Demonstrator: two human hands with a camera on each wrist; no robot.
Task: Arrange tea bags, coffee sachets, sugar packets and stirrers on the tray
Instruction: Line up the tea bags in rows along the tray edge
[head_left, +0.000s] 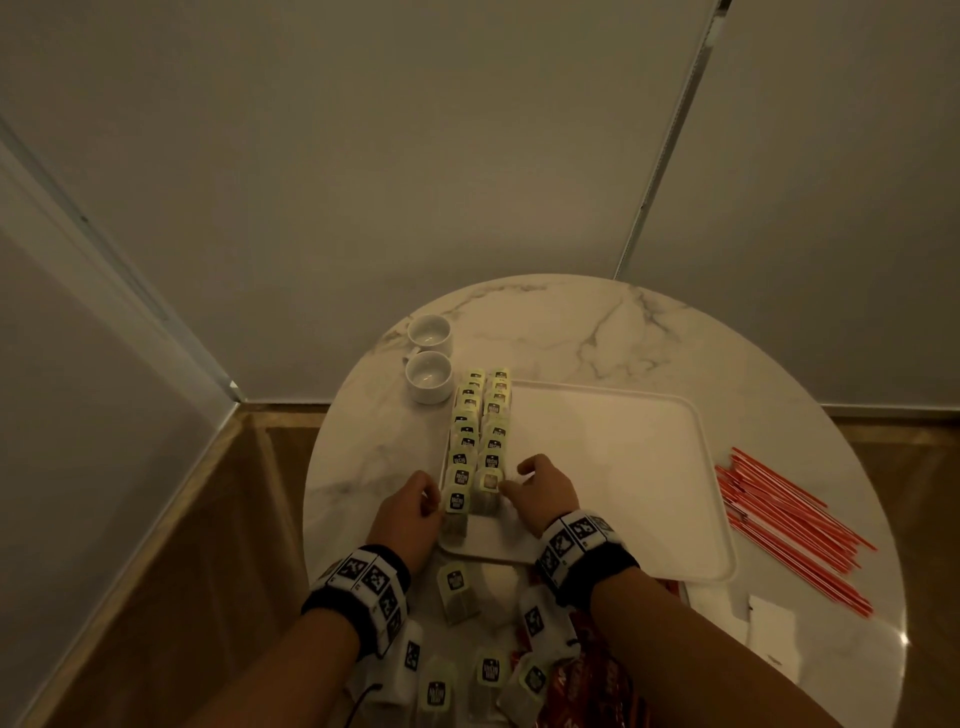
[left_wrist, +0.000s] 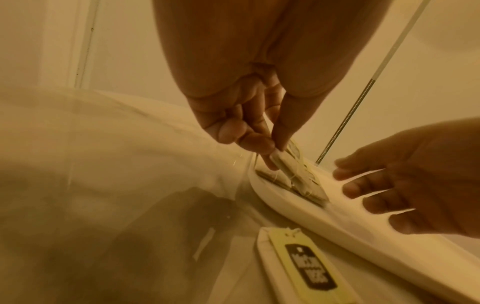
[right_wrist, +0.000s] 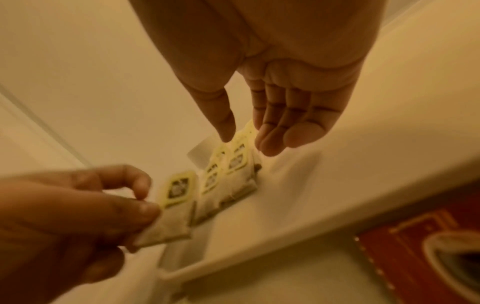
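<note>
Two rows of yellow-tagged tea bags (head_left: 480, 426) run along the left side of the white tray (head_left: 623, 467). My left hand (head_left: 434, 501) pinches the nearest tea bag (head_left: 457, 514) of the left row at the tray's front left corner; the left wrist view shows thumb and fingers of that hand (left_wrist: 278, 152) closed on the bag (left_wrist: 288, 166). My right hand (head_left: 511, 477) hovers open just right of the right row's front bag (head_left: 489, 488). In the right wrist view its fingers (right_wrist: 267, 142) are straight above the rows (right_wrist: 233, 170), holding nothing.
Two white cups (head_left: 428, 374) stand left of the tray's far end. Red stirrers (head_left: 789, 530) lie to the right of the tray. Loose tea bags (head_left: 457, 592), red coffee sachets (head_left: 587, 680) and a white packet (head_left: 771, 623) lie near the round marble table's front edge.
</note>
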